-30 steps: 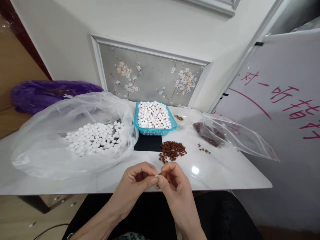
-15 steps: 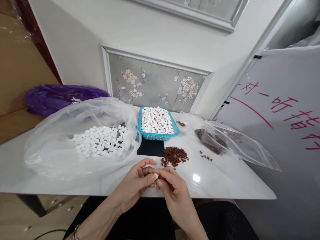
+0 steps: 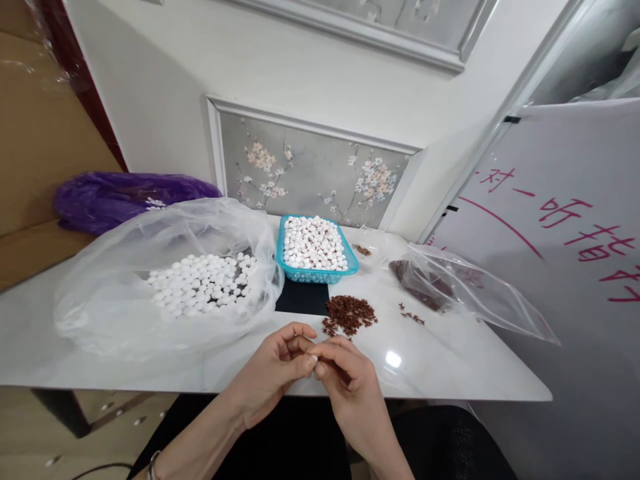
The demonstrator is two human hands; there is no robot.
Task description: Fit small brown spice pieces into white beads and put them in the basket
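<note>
At the table's front edge, my left hand (image 3: 280, 363) pinches a small white ball (image 3: 315, 359) between thumb and fingers. The fingertips of my right hand (image 3: 353, 373) are closed and meet the left ones at the ball; what they hold, if anything, is hidden. Just beyond my hands lies a heap of small reddish-brown, star-like pieces (image 3: 350, 313). Behind it a blue plastic basket (image 3: 320, 275) is filled with white balls, some showing brown spots. To the left, a clear plastic bag (image 3: 115, 313) lies open with many white balls (image 3: 200, 283) inside.
A black square (image 3: 303, 298) lies flat before the basket. On the right rests a clear bag of brown pieces (image 3: 423, 283), with a few loose pieces (image 3: 411, 315) near it. A purple bag (image 3: 125, 197) is at back left. The wall and a whiteboard (image 3: 565, 267) bound the table.
Both hands stay together at nearly the same spot. The fingertips have shifted slightly around the white ball, so less of it shows. The camera view has tilted a little.
</note>
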